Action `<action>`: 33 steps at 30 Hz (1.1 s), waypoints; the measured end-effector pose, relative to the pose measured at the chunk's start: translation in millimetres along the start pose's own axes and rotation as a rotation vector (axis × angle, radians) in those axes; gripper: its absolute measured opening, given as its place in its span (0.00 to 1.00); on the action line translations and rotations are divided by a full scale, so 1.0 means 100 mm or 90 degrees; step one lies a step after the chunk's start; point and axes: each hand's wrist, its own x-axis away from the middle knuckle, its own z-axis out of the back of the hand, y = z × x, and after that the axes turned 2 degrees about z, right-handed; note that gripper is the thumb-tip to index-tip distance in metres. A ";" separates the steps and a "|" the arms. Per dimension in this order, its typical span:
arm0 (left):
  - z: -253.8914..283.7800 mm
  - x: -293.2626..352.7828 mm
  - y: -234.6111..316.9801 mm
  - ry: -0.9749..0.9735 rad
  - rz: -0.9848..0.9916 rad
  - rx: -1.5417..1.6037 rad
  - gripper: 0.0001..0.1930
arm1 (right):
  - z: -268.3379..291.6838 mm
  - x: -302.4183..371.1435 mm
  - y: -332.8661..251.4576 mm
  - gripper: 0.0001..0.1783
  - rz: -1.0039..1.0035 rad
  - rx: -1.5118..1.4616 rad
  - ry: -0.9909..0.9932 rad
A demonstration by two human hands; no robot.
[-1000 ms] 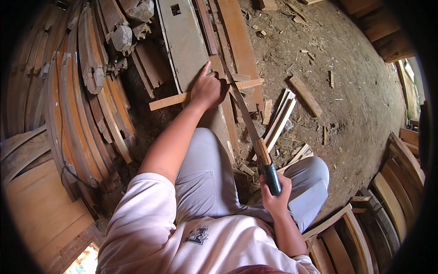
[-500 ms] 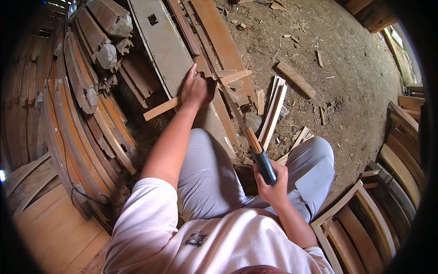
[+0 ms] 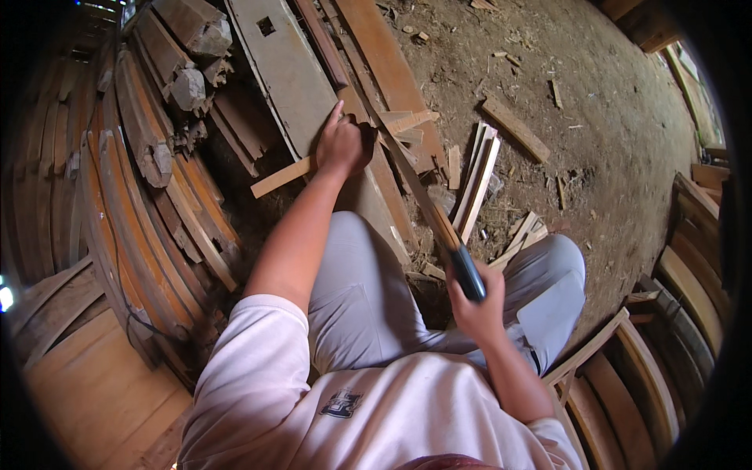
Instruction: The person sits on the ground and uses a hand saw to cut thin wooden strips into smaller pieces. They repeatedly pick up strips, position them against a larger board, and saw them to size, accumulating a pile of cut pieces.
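My left hand [image 3: 345, 146] presses a narrow wooden strip [image 3: 282, 178] down on a long board, fingers curled round it and the index finger stretched forward. The strip pokes out on both sides of the hand. In my right hand [image 3: 479, 301] is the black grip of a long-bladed tool that looks like a hand saw [image 3: 427, 205], with wood showing ahead of the grip. Its blade, seen nearly edge-on, runs forward and left across the strip, just right of my left hand. Whether its edge is toothed I cannot make out. Short wood offcuts [image 3: 411, 121] lie beside the blade.
A grey plank [image 3: 286, 74] with a square hole and an orange-brown board [image 3: 384, 55] stretch away ahead. Curved timbers [image 3: 117, 204] are stacked at left. Pale sticks [image 3: 476, 180] and a loose wood piece [image 3: 515, 129] lie on the dirt floor. Wooden frames [image 3: 619, 376] stand at right.
My right hand has pushed the saw slightly forward, its blade reaching farther past the strip. The left hand stays on the strip. The whole view has shifted a little.
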 end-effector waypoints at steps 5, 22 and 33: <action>0.09 -0.03 0.00 -0.020 -0.015 0.003 0.14 | -0.08 -0.04 0.08 0.03 -0.021 -0.014 -0.020; 0.08 -0.06 0.01 -0.145 0.011 -0.062 0.12 | 0.19 0.42 -0.16 0.05 -0.028 0.047 -0.049; 0.13 -0.05 0.08 -0.109 0.030 0.069 0.12 | -0.29 -0.01 -0.16 0.03 -0.020 -0.007 0.025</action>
